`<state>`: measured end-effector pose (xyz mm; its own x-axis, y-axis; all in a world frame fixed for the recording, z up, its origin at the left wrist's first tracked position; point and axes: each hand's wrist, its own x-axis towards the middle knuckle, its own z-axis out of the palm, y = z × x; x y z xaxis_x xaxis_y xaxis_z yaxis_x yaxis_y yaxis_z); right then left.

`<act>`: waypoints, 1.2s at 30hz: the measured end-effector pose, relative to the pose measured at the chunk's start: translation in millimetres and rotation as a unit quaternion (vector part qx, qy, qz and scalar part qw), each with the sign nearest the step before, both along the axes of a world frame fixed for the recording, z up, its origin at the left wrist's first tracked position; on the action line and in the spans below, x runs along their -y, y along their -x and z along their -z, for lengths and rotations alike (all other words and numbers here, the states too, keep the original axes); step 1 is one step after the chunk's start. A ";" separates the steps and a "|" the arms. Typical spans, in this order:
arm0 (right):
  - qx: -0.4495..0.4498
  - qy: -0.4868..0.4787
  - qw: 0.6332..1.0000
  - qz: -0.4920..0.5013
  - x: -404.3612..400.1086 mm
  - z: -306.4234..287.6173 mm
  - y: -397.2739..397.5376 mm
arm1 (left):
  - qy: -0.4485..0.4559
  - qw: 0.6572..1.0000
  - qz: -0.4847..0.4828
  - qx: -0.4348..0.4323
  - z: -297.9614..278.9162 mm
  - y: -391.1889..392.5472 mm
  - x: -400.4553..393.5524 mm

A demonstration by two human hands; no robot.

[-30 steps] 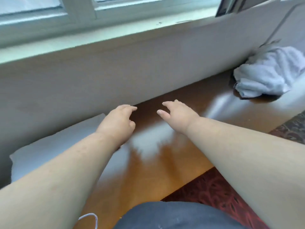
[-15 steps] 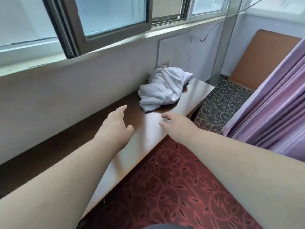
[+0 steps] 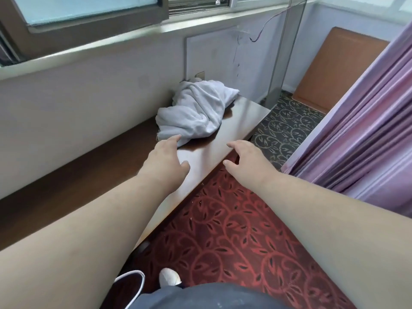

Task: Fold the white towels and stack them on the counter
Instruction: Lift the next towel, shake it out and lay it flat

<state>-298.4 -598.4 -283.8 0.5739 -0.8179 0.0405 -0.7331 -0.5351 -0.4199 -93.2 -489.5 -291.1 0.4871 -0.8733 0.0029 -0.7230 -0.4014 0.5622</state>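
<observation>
As both arms reach along the wooden surface, the left hand nears the crumpled white towel by the wall, the right hand empty, fingers spread; pinching two corners would open it cleanly.

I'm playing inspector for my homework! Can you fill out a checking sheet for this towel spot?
Surface: brown glossy counter, running along the wall under the window.
Job's things: one crumpled white towel on the counter's far end; no folded stack seen.
Clutter: nothing seen.
Hands: left hand open, fingers at the towel's near edge; right hand open, above the counter's front edge, holding nothing.
Cables: thin wire hanging on the wall.
Surroundings: purple curtain to the right, red patterned carpet, wooden board leaning in the corner.
</observation>
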 end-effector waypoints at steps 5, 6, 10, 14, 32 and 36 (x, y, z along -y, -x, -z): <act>-0.007 0.012 1.000 0.003 67.7 4.4 -29.3 | -0.016 1.000 0.017 0.021 5.3 -32.5 64.8; -0.010 0.012 1.000 0.006 81.5 5.2 -35.3 | -0.018 0.999 0.021 0.028 3.9 -40.9 80.6; -0.002 -0.005 0.999 0.033 132.6 9.9 -53.2 | -0.046 0.996 0.044 0.058 -1.4 -69.9 141.7; -0.008 -0.035 0.997 0.072 175.0 22.8 -60.6 | -0.073 0.992 0.061 0.077 5.0 -86.5 188.4; -0.275 0.018 0.921 -0.274 440.3 134.8 -175.9 | -0.311 0.947 -0.054 0.057 112.5 -111.2 386.5; -0.309 0.085 0.888 -0.331 470.5 151.5 -184.0 | -0.361 0.926 -0.106 0.043 138.2 -92.6 410.9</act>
